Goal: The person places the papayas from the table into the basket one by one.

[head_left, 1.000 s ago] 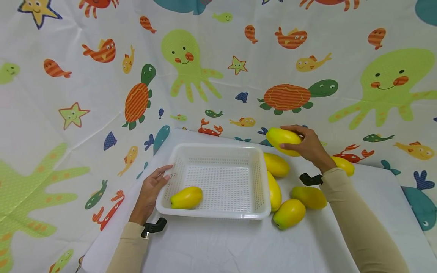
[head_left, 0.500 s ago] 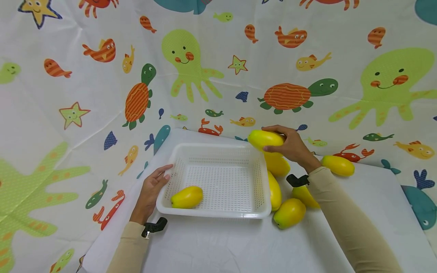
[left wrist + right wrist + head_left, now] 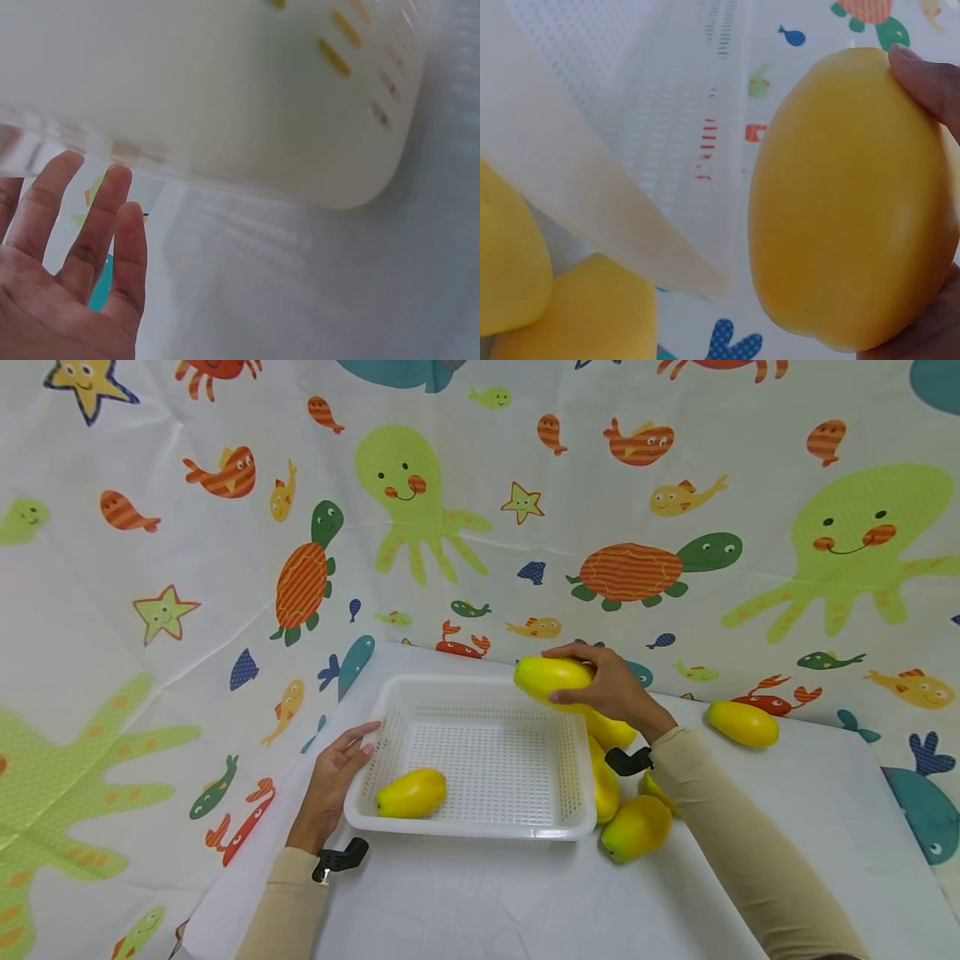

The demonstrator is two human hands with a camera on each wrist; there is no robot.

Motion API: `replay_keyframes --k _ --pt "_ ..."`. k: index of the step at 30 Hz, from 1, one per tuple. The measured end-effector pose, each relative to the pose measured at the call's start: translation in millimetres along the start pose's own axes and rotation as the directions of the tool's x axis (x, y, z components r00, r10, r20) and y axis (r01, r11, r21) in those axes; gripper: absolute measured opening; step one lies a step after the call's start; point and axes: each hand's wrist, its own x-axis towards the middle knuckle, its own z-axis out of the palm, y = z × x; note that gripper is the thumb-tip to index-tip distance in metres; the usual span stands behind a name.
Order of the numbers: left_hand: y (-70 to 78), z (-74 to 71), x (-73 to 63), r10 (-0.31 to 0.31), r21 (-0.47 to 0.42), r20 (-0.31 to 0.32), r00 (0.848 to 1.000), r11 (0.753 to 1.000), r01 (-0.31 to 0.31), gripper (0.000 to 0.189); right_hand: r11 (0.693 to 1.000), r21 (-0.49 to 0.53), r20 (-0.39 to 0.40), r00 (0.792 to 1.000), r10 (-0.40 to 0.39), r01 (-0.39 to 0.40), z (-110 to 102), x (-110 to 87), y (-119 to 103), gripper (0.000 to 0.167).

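A yellow papaya [image 3: 553, 678] with a greenish tip is gripped in my right hand [image 3: 600, 689], above the far right corner of a white perforated plastic basket [image 3: 468, 829]. In the right wrist view, the thumb and fingers are on opposite sides of this papaya [image 3: 847, 202]. My left hand [image 3: 333, 785] touches the basket's left rim. Seen from the left wrist, its fingers [image 3: 97, 225] are fairly straight, with their tips against the basket's side [image 3: 225, 112]. Another papaya [image 3: 411, 793] lies inside the basket, in the near left corner.
Several papayas lie against or near the basket's right side, including one papaya [image 3: 636, 829] at the front; the right arm partly covers some. A lone papaya [image 3: 742, 723] lies farther right. The white-covered table [image 3: 465, 902] meets a sea-animal printed cloth [image 3: 465, 485] at the back.
My right hand has carried its papaya leftward and slightly down, from right of the basket to over its far right corner. The left hand and basket have stayed in place.
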Motion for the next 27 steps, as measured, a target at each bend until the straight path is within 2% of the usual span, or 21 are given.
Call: replay_keyframes --k 16,27 --pt "-0.6 0.6 0.3 0.002 -0.001 -0.007 1.0 1.0 -0.002 0.054 0.999 -0.032 0.098 0.995 -0.009 0.012 37.1 7.1 -11.8 0.06" --pt "0.4 0.5 0.0 -0.007 -0.002 -0.007 1.0 1.0 0.007 0.055 0.991 -0.116 0.219 0.975 -0.042 0.069 60.8 8.7 -20.0 0.06"
